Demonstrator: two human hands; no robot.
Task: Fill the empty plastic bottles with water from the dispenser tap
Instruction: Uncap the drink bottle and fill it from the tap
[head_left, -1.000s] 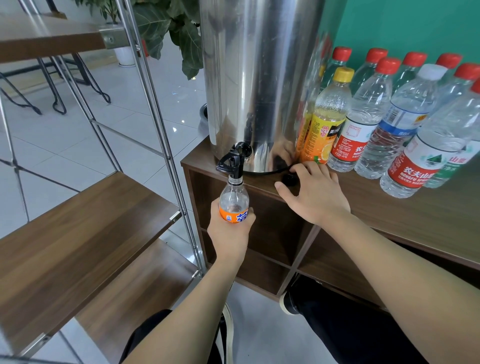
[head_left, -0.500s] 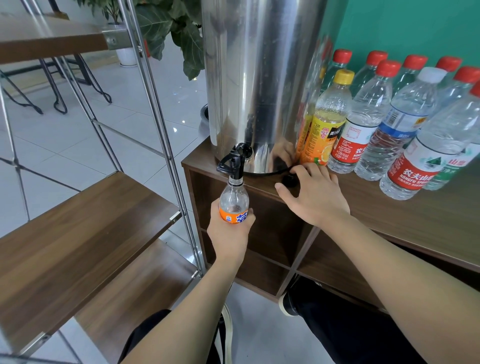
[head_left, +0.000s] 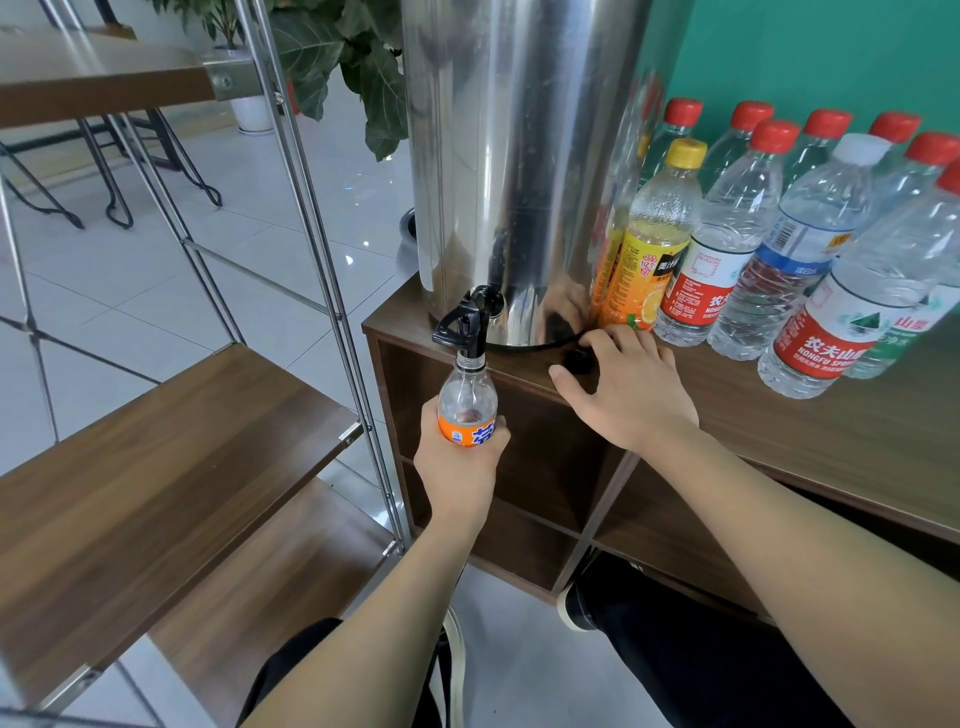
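Observation:
My left hand (head_left: 460, 467) grips a small clear bottle with an orange label (head_left: 467, 408) and holds it upright, its open mouth right under the black tap (head_left: 467, 325) of the tall steel dispenser (head_left: 519, 171). My right hand (head_left: 623, 389) rests on the wooden cabinet top (head_left: 857, 441) with fingers spread, touching a small black cap (head_left: 577, 359) beside the dispenser's base. I cannot tell whether water is flowing.
Several capped bottles stand to the right of the dispenser: a yellow-capped orange-label one (head_left: 657, 239), red-capped ones (head_left: 727, 239) and a white-capped one (head_left: 800, 249). A metal-framed wooden shelf (head_left: 171, 457) stands close on the left. A potted plant (head_left: 343, 57) is behind.

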